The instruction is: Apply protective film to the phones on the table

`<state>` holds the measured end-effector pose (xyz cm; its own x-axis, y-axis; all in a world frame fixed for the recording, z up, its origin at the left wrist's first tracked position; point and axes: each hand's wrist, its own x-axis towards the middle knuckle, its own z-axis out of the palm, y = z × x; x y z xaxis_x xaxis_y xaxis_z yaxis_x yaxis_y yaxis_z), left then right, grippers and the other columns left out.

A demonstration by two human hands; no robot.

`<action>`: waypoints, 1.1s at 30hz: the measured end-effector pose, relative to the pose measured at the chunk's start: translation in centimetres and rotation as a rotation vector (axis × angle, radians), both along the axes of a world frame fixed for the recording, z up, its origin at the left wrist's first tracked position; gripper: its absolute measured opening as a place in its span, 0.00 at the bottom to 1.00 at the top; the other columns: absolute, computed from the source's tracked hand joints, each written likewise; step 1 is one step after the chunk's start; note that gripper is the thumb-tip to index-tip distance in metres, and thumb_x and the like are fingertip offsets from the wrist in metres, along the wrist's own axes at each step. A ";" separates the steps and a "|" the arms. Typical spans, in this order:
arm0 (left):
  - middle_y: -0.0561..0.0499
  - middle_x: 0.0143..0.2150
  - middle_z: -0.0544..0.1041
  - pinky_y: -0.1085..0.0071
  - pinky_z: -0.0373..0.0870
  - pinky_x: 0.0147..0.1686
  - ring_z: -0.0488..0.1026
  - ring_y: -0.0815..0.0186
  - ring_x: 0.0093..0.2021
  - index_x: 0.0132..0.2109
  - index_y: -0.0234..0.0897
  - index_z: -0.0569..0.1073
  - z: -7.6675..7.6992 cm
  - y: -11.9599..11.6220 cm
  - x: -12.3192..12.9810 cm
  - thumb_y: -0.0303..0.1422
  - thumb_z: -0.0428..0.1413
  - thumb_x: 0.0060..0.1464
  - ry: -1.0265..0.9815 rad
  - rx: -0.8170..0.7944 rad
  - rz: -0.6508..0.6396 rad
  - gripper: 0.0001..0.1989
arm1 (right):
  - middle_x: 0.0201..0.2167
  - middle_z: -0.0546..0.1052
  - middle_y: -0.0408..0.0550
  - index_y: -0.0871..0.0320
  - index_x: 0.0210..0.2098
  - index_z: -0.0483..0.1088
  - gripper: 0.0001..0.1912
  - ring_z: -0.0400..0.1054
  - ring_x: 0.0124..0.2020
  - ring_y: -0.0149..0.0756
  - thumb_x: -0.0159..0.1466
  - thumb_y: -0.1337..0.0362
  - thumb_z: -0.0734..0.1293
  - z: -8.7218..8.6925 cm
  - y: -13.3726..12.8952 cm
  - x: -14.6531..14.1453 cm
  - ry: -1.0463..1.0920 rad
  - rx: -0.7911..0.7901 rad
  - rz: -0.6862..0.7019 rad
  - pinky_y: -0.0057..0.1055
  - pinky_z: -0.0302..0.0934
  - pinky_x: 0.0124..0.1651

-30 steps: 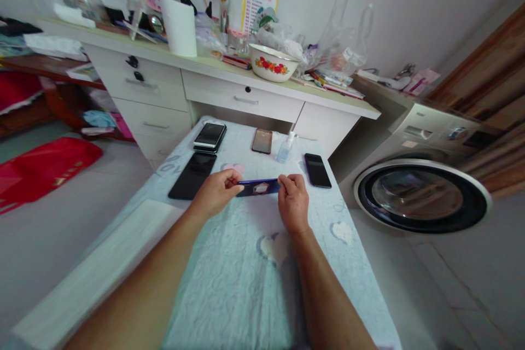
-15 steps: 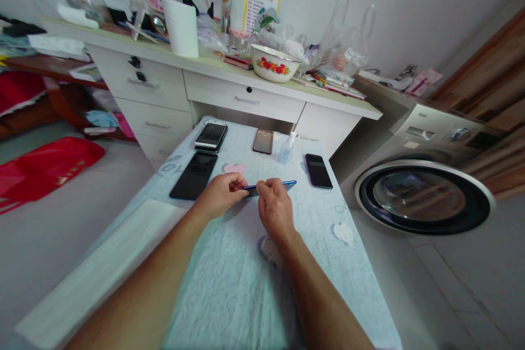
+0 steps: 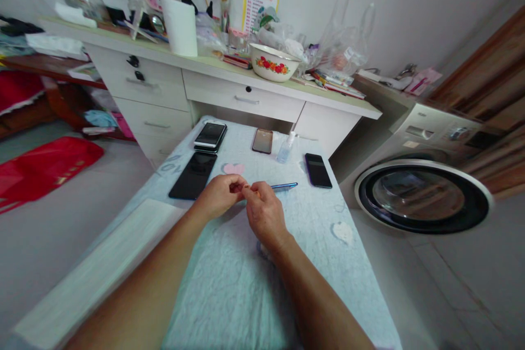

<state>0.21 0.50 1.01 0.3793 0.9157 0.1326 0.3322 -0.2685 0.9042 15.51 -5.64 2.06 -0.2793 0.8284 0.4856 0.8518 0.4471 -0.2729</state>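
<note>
A thin blue-edged smartphone [image 3: 284, 187] is seen nearly edge-on over the table's middle, its right end poking out past my right hand. At its left end my left hand [image 3: 223, 192] is closed, thumb and forefinger pinched on it. My right hand [image 3: 266, 210] is closed in front of the phone, its fingertips meeting those of my left hand; what they pinch is hidden. Just behind the left fingers lies a pink heart-shaped paper [image 3: 234, 168]. A large black tablet-like device [image 3: 192, 176] rests left of my left hand.
The cloth-covered table [image 3: 229, 279] also bears stacked phones [image 3: 210, 135], a brownish phone case [image 3: 262, 141], a spray bottle [image 3: 286, 147] and a dark phone [image 3: 318, 170]. Behind stands a drawer desk [image 3: 246, 99] with a flowered bowl [image 3: 274, 63]. A washing machine [image 3: 422, 197] is at right.
My right hand has slid left along the smartphone to my left fingertips, uncovering more of the phone's right end. My left hand has barely moved.
</note>
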 end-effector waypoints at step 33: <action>0.56 0.25 0.71 0.74 0.60 0.26 0.66 0.70 0.25 0.32 0.36 0.73 1.1 -0.5 0.3 0.35 0.58 0.46 0.012 -0.036 0.058 0.07 | 0.36 0.68 0.48 0.57 0.40 0.75 0.14 0.65 0.35 0.33 0.65 0.69 0.57 -1.2 2.7 6.9 0.332 0.224 -0.277 0.31 0.62 0.42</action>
<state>0.51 0.04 2.10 0.3268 0.9403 0.0952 0.3568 -0.2160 0.9089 22.44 -2.97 0.83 0.1378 0.7147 0.6858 0.8302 0.2942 -0.4735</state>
